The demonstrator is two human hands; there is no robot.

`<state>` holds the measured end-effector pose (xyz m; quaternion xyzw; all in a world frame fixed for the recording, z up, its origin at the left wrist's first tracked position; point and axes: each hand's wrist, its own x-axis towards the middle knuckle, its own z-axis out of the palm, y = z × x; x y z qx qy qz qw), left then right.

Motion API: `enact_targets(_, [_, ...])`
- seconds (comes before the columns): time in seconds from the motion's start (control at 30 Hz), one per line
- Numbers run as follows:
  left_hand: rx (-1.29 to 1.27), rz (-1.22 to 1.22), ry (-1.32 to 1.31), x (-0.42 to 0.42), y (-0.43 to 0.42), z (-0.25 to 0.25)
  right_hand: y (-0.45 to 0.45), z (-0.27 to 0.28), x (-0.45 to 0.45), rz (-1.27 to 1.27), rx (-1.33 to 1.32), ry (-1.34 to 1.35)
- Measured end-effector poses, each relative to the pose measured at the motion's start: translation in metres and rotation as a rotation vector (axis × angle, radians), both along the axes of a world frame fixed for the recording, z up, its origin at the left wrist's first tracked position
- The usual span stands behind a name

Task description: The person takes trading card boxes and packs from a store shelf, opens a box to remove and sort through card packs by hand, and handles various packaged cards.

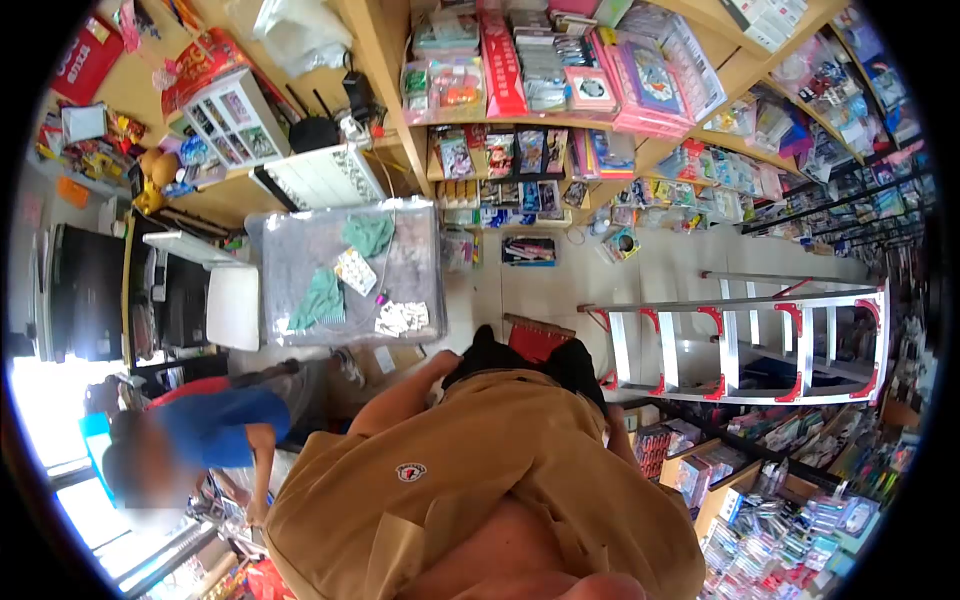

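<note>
The left hand (440, 366) is at the side of the black trousers (490, 358), well apart from the right hand (617, 418), which shows only in part by the other hip. I cannot tell how the fingers of either are set; nothing held shows. A red item (538, 342) is between the legs. Just beside the right leg is the ladder (730, 350), over the floor; a turning knee or foot could catch its near end and shift it. It looks silver, with red joints and flat rungs. Forward and left, white cards (402, 318) lie by the near right corner of the tabletop (280, 240); a brushing sleeve might knock them off. One green cloth (368, 234) is near the far edge, another toward the near edge. Off the near left corner is a person in a blue shirt (225, 425).
</note>
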<state>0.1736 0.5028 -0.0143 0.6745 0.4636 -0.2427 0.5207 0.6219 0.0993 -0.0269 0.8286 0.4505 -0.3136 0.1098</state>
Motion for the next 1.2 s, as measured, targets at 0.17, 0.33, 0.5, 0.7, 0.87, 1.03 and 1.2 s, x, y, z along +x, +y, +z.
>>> enact_targets(0.17, [0.303, -0.464, -0.181, 0.011, 0.023, -0.021, 0.110, 0.094, 0.030, -0.083, -0.039, -0.134])
enact_targets(0.33, [0.220, -0.144, 0.153, 0.039, 0.039, -0.012, 0.146, 0.090, 0.058, -0.493, 0.352, 0.157])
enact_targets(0.5, [0.088, -0.190, -0.058, 0.085, 0.044, -0.031, 0.149, -0.004, 0.121, 0.261, 0.303, 0.023])
enact_targets(0.7, [0.264, -0.493, -0.320, 0.095, 0.057, -0.002, 0.268, -0.025, 0.115, -0.324, 0.215, 0.338])
enact_targets(0.87, [-0.372, -0.091, -0.476, 0.098, 0.071, 0.047, 0.360, 0.046, 0.097, 0.074, 0.130, 0.362])
enact_targets(1.03, [-0.438, 0.345, -0.181, 0.130, 0.060, 0.042, 0.358, 0.000, 0.110, 0.718, 0.106, 0.439])
enact_targets(1.2, [0.298, 0.385, 0.099, 0.151, 0.038, 0.002, 0.382, 0.000, 0.097, 0.673, -0.009, 0.529])
